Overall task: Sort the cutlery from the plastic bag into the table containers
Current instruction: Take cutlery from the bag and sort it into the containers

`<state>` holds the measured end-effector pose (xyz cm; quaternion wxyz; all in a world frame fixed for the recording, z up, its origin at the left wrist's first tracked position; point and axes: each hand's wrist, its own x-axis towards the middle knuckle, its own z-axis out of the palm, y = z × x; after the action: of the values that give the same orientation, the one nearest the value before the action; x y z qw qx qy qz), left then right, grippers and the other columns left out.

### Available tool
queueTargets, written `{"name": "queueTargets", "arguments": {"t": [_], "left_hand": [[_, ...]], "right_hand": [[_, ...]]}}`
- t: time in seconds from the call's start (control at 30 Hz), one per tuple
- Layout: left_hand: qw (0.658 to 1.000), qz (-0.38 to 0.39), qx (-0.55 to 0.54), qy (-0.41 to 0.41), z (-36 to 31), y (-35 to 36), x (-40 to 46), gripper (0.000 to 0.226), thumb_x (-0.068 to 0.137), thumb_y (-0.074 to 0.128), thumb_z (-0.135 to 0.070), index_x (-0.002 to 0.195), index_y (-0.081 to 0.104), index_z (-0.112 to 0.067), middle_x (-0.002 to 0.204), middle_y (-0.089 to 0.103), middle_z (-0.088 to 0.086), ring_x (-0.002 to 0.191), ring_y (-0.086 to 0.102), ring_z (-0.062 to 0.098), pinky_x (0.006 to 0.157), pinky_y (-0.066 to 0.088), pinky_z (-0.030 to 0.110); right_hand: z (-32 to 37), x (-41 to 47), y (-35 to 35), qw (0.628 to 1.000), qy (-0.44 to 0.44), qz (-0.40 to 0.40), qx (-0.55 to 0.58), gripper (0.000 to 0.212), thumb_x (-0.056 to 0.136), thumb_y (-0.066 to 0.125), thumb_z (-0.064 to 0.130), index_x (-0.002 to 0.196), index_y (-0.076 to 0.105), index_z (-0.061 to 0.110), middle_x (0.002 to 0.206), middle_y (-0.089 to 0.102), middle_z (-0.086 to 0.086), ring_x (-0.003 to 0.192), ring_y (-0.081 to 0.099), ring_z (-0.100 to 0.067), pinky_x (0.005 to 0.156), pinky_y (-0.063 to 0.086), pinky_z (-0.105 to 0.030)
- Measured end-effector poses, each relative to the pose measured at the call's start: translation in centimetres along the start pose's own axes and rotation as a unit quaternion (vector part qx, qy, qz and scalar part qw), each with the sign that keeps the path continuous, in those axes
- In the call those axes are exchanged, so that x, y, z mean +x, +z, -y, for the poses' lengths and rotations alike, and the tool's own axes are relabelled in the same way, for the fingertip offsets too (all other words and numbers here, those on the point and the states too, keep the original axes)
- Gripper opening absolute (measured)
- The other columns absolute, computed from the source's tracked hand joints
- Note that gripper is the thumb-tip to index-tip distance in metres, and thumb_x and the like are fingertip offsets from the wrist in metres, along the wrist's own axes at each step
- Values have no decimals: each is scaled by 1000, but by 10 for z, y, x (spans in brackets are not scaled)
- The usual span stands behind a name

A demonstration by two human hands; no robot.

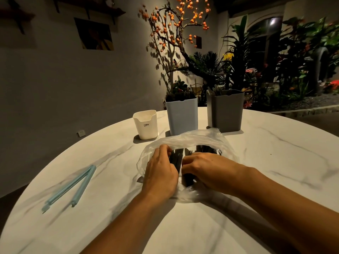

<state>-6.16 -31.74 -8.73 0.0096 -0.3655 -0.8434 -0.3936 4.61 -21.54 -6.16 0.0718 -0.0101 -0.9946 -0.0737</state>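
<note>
Two hands are buried in the plastic bag (185, 142), which lies crumpled on the marble counter (275, 162) right in front of the person. The left hand (160, 171) has its fingers curled over the near rim of the bag's mouth, and the right hand (207, 170) is curled down among the dark cutlery (177, 158) inside. Whether either one has actually pinched a single piece I can't tell from here; the fingertips are lost in the film and the shadow.

That bag looks thin, soft and slippery, the sort that collapses on itself, so I'd guess one hand has to keep the mouth held wide while the other draws pieces out. The cutlery looks like stiff, light black plastic, all lying lengthwise in a bundle. I'd take each piece by the handle, since the pieces seem likely to snag on one another and on the film.

Beyond the bag stand three containers in a row. The small white container (145, 125) on the left shows nothing inside from this angle. The pale blue container (181, 116) in the middle has dark ends just showing above its rim, though the plants behind make it hard to be sure. The grey container (226, 110) on the right holds a few pale handles poking up. Off to the left lies a light blue bag clip (73, 186), sprung apart.
</note>
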Motion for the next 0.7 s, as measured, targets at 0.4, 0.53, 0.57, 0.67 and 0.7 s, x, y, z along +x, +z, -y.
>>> {"name": "queueTargets", "arguments": {"t": [0.4,0.53,0.57,0.67,0.7], "left_hand": [[1000,2,0,9,2,-1,1,39,98,45,-8,133,43,-23,138,50,1,127,49,22,108,44,46],[1000,0,4,17,2,-3,1,39,97,45,-7,133,43,-22,137,50,0,126,49,20,108,44,42],[1000,-3,4,17,2,-3,0,37,98,45,-7,131,44,-23,136,51,-1,125,49,19,108,44,40],[1000,-4,-4,19,3,-2,1,35,98,45,-7,128,44,-25,134,51,-1,124,50,19,107,45,40],[1000,-4,-6,17,3,-2,1,36,98,45,-8,129,44,-25,135,51,-1,125,50,20,107,45,42]], "right_hand": [[1,-1,-9,1000,-1,25,-7,48,95,62,23,140,48,27,137,50,3,125,52,-18,105,42,-30],[-1,-2,-10,1000,-2,15,-3,42,96,61,23,137,51,26,136,51,4,125,53,-18,106,43,-30],[-1,-2,-10,1000,-2,17,-3,41,96,60,24,136,51,25,136,53,4,125,53,-18,107,43,-30],[-3,-1,-9,1000,3,27,4,39,96,62,26,133,53,25,131,59,4,121,58,-18,105,47,-32],[-4,-2,-8,1000,5,28,9,39,95,63,25,133,54,26,131,60,4,120,59,-18,105,47,-31]]}}
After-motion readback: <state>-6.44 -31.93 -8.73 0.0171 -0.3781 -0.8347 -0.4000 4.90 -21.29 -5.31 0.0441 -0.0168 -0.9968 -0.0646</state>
